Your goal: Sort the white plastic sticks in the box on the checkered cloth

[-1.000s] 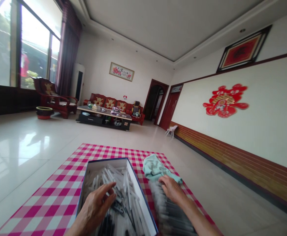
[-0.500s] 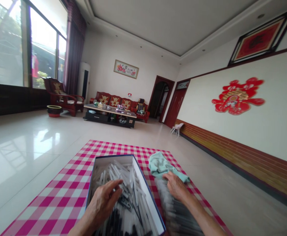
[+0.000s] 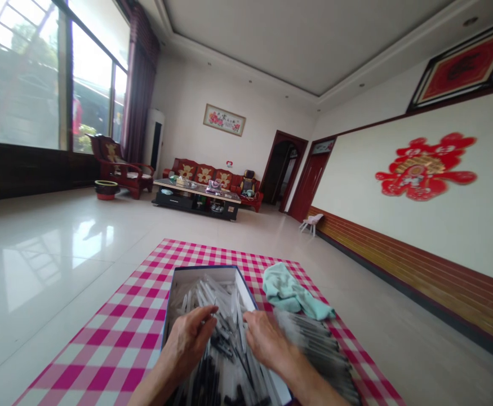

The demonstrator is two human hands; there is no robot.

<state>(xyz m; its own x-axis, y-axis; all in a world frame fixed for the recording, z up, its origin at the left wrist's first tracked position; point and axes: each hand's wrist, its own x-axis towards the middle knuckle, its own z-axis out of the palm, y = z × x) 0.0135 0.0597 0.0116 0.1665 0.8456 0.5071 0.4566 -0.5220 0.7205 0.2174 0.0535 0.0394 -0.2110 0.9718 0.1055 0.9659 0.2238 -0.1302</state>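
The left hand (image 3: 187, 338) and right hand (image 3: 265, 341) are hovering close together inside an open box (image 3: 206, 272), their fingers curving over loose clear pens (image 3: 225, 304); whether either is gripping, I cannot tell. More pens (image 3: 318, 344) are lying outside the box at three o'clock from the right hand, on a pink checked cloth (image 3: 145, 316), with a mint towel (image 3: 288, 293) at one o'clock.

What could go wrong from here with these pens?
The loose clear-and-black pens lying on the pink-and-white checked cloth could get knocked by the right hand and might roll apart. The open white box with blue edges sits on that soft cloth, so it might shift while the left hand and right hand work inside. Tangled pens heaped in it could also spill over its low wall.
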